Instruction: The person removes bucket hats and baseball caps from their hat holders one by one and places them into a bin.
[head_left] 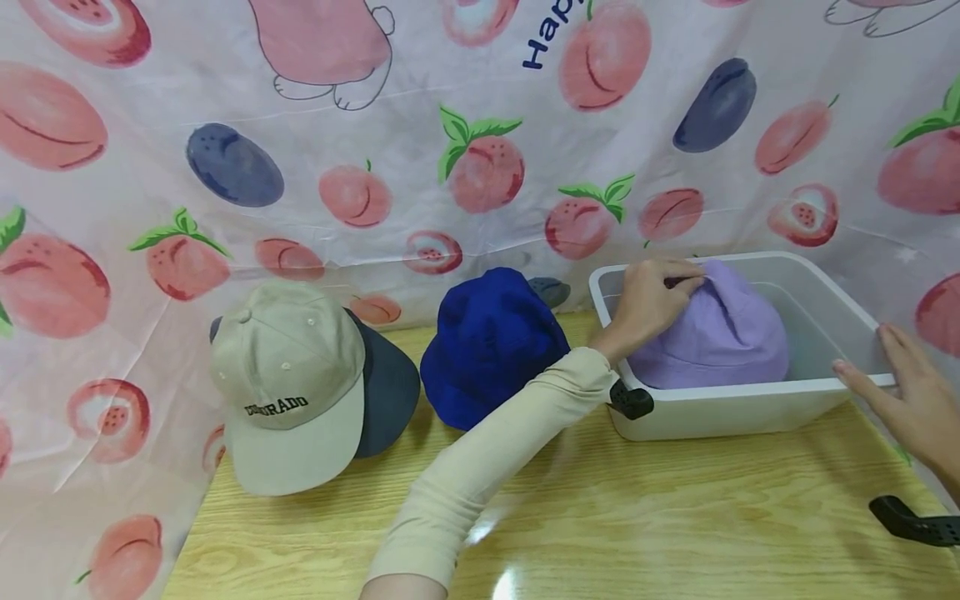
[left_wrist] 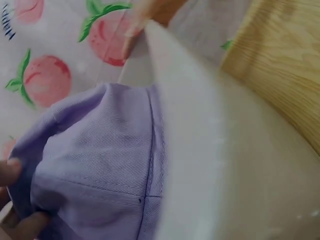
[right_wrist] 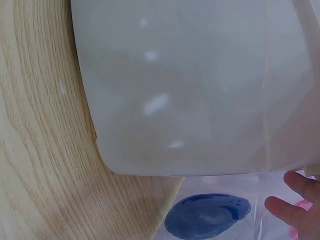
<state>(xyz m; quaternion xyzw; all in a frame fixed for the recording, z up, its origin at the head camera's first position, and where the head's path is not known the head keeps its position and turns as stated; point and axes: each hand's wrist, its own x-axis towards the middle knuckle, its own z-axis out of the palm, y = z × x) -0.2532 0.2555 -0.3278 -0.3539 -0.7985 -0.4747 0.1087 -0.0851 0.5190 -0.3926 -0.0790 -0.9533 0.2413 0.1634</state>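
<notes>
A lavender cloth hat (head_left: pixel 723 333) sits crown up inside the left part of a pale grey plastic bin (head_left: pixel 750 410). My left hand (head_left: pixel 651 302) pinches the hat near its top, thumb and fingers on a fold of the fabric. The left wrist view shows the lavender hat (left_wrist: pixel 100 160) close up, beside the bin wall, with fingertips at its edge. At the bin's right end my right hand (head_left: pixel 911 400) touches the rim near the front corner, thumb and fingers spread. In the right wrist view, extended fingers (right_wrist: pixel 287 210) show beside the bin's end wall.
Left of the bin, a royal blue bucket hat (head_left: pixel 491 350) lies on the wooden table (head_left: pixel 600 517). Farther left, a beige cap (head_left: pixel 292 375) with dark lettering overlaps a dark navy cap (head_left: pixel 390 400). A fruit-print cloth (head_left: pixel 420 192) hangs behind the table.
</notes>
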